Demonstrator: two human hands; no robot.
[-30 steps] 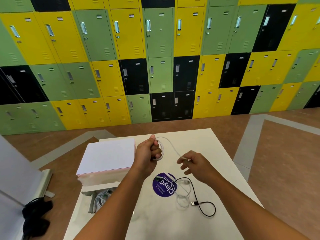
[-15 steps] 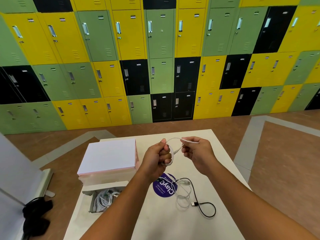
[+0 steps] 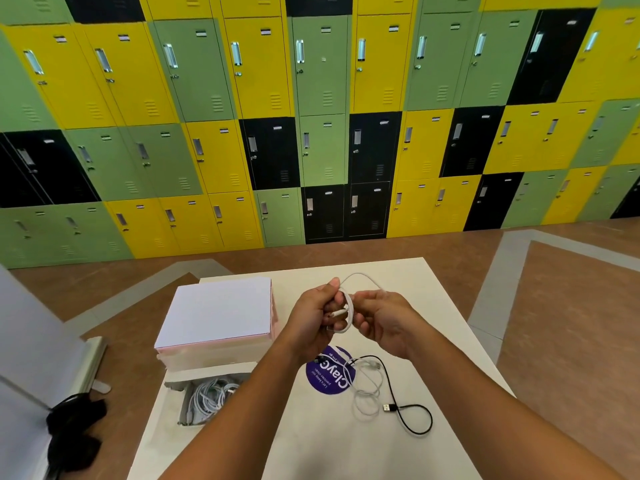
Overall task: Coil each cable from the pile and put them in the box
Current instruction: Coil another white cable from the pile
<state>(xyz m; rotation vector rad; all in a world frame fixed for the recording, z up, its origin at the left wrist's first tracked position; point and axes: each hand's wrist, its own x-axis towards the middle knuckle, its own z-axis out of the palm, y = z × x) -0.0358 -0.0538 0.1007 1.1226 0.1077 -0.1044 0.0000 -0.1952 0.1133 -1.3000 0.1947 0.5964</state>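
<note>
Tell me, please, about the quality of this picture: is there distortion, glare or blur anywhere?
Head view: the wide-angle lens bends the lockers, which lean outward near the edges; their metal handles carry soft glare. Same view: the left hand, the right hand and the white cable they hold look fairly sharp; the pale table is bright, with only faint shadows.

A carton [image 3: 218, 313] stands left of my grip on the cable [image 3: 350, 306]. The box [image 3: 207, 371], coils [image 3: 211, 396] in it, lies left too, nearer me. Loose cables [image 3: 370, 386] lie on the table [image 3: 433, 299] beneath.
</note>
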